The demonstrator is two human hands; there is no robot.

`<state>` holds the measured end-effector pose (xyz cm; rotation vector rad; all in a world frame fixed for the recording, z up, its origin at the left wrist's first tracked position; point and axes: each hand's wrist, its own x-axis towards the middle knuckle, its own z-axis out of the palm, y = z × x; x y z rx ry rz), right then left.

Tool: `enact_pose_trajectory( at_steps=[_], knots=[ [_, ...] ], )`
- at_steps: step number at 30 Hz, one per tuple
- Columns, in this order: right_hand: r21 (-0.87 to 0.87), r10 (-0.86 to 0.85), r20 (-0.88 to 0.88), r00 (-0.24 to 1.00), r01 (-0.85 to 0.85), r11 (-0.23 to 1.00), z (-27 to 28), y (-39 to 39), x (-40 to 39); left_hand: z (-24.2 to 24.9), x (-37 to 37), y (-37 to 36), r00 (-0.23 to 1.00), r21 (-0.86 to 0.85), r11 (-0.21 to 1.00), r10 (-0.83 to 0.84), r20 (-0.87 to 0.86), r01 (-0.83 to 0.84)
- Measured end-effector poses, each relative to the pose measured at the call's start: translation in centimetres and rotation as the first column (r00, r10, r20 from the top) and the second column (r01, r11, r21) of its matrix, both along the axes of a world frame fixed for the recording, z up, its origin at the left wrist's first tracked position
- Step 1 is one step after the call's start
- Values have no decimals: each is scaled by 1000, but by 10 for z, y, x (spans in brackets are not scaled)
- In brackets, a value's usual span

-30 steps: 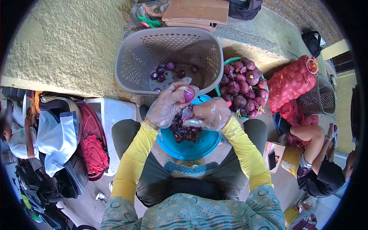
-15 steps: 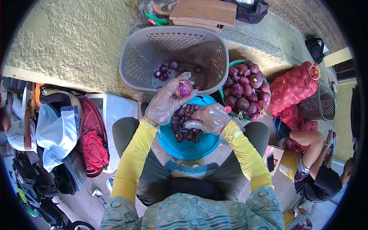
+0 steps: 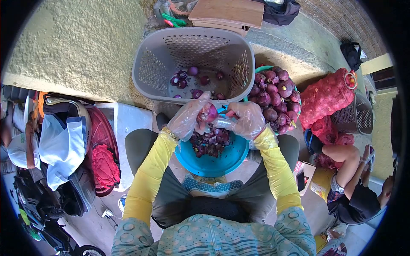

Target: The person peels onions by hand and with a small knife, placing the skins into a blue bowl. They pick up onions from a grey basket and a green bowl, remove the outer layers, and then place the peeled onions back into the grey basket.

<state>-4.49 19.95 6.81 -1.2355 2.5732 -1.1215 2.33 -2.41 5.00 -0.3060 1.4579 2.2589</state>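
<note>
My left hand (image 3: 190, 118), in a clear plastic glove, is wrapped round a red onion (image 3: 208, 113). Close beside it on the right, my right hand (image 3: 247, 119), also gloved, is closed with its fingertips toward the onion; something small and reddish shows at its fingers, too small to name. Both hands are over the rear part of a blue basin (image 3: 230, 164) that holds dark onion skins (image 3: 211, 144). Behind them stands a grey perforated basket (image 3: 145, 91) with several onions on its bottom. Many unpeeled onions (image 3: 273, 96) fill a green-rimmed container at the right.
A red mesh sack (image 3: 326, 96) leans at the right, near another grey basket (image 3: 364, 113). A co-worker's bare leg (image 3: 344, 157) is at the far right, by a carton (image 3: 304, 175). A white box (image 3: 132, 123) and bags stand left. Boards (image 3: 226, 13) lie behind the basket.
My right hand has risen from the skins in the basin and moved right, up beside the onion. My left hand has turned slightly, still holding the onion.
</note>
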Motion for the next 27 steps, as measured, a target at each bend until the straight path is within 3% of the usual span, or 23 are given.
enact_pose_trajectory(
  at_steps=[2,5,9,15,21,24,27],
  knots=[
    [27,21,-90,996,-19,999,0,1,-2,12,3,7,993,-100,995,-12,115,23],
    [82,45,-67,997,-39,996,3,-1,0,19,5,10,996,-175,983,-34,88,49],
    [87,58,-76,995,-51,995,-7,-2,0,17,5,9,996,-174,984,-26,84,40],
    [151,72,49,996,-79,985,-4,-4,1,16,5,8,995,-118,992,-33,91,43],
    [157,88,93,992,-102,982,-10,-4,1,20,6,9,995,-188,981,-26,95,44],
    [130,154,74,985,-162,978,-9,-5,1,20,6,8,990,-187,979,-56,128,79],
    [217,206,85,975,-220,951,-1,-5,1,15,4,9,993,-150,985,-68,99,83]
  ],
)
